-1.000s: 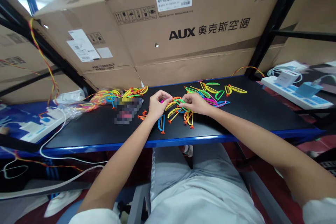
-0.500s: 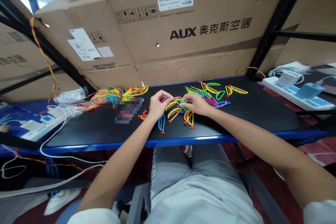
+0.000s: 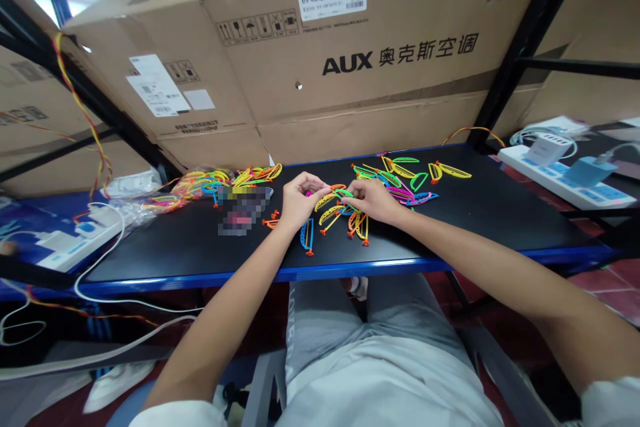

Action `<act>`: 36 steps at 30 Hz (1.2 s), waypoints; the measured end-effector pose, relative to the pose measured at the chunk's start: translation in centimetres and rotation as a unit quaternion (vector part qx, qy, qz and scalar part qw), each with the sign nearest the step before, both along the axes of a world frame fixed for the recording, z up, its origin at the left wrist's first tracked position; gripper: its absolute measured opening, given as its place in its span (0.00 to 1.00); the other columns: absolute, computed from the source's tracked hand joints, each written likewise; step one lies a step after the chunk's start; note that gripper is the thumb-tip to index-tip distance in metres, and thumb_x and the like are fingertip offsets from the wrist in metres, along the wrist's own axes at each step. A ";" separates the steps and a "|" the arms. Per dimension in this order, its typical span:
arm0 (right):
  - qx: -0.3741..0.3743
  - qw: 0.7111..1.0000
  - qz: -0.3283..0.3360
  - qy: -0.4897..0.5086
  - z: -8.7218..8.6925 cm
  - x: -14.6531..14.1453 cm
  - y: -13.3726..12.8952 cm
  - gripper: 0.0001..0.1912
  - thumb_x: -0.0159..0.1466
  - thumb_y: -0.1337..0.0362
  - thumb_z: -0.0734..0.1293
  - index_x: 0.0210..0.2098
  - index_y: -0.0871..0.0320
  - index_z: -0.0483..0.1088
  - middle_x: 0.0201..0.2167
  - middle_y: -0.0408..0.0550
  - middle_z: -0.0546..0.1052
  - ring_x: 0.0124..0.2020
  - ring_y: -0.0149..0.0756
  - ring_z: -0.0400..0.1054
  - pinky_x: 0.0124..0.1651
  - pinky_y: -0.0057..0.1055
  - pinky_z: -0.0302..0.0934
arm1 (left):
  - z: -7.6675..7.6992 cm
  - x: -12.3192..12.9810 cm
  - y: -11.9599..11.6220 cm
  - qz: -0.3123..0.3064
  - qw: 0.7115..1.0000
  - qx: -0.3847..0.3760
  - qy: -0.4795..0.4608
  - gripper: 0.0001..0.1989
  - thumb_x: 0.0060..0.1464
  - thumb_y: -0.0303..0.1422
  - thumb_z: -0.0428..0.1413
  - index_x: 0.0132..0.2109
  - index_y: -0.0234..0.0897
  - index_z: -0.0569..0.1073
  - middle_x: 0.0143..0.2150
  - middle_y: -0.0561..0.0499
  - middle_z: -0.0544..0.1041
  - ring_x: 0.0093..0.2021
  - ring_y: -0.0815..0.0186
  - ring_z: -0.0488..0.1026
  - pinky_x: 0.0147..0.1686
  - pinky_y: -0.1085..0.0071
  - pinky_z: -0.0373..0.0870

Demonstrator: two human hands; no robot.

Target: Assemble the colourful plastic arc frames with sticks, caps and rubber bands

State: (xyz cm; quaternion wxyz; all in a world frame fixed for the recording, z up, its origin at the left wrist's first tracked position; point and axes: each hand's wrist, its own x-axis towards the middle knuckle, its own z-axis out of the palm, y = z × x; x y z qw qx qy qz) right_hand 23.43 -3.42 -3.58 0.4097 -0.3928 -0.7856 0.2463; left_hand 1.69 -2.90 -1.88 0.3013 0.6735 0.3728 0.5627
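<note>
Green plastic (image 3: 344,193) is sitting between the pinched fingertips of the right hand (image 3: 367,199) above the black tabletop, while the left hand (image 3: 303,199) is closing its fingertips together beside it, any held piece unclear.

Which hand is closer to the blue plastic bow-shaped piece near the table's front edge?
The left hand, just beyond the blue piece; the right hand is farther off, beyond and to its right.

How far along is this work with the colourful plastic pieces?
Perhaps partway. The yellow pieces lying apart at right may be done. The right hand pinches a green piece; the left hand is beside it. The bagged bunch at left looks unhandled.
</note>
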 end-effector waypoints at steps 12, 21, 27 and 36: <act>0.030 0.999 -0.023 -0.017 -0.1 0.0 0.0 0.14 0.66 0.64 0.73 0.27 0.55 0.66 0.22 0.38 0.68 0.25 0.30 0.59 0.32 0.31 0.51 | -0.3 -0.2 0.2 -0.017 1.000 -0.001 0.003 0.17 0.46 0.41 0.74 0.33 0.38 0.76 0.32 0.48 0.85 0.33 0.62 0.82 0.37 0.65 0.77; 0.041 0.998 -0.020 -0.044 0.2 0.5 0.2 0.13 0.66 0.59 0.73 0.28 0.55 0.69 0.23 0.40 0.71 0.25 0.31 0.61 0.32 0.30 0.53 | -0.8 -0.3 0.5 -0.015 0.999 -0.002 0.032 0.18 0.48 0.46 0.73 0.33 0.39 0.77 0.33 0.48 0.85 0.33 0.60 0.82 0.38 0.62 0.79; 0.090 0.988 -0.113 -0.063 2.0 3.6 1.9 0.10 0.66 0.59 0.74 0.31 0.57 0.75 0.26 0.44 0.74 0.28 0.34 0.64 0.35 0.32 0.55 | -1.5 -1.7 1.3 0.031 0.969 0.055 0.240 0.09 0.61 0.41 0.64 0.45 0.44 0.82 0.44 0.47 0.87 0.43 0.56 0.84 0.48 0.59 0.76; 0.051 0.948 -0.240 -0.203 3.2 11.4 4.3 0.07 0.64 0.64 0.73 0.42 0.56 0.81 0.30 0.47 0.78 0.30 0.37 0.68 0.34 0.32 0.54 | -2.5 -4.2 2.9 -0.040 0.907 0.040 0.418 0.16 0.63 0.41 0.61 0.55 0.45 0.82 0.61 0.44 0.82 0.66 0.48 0.74 0.66 0.47 0.64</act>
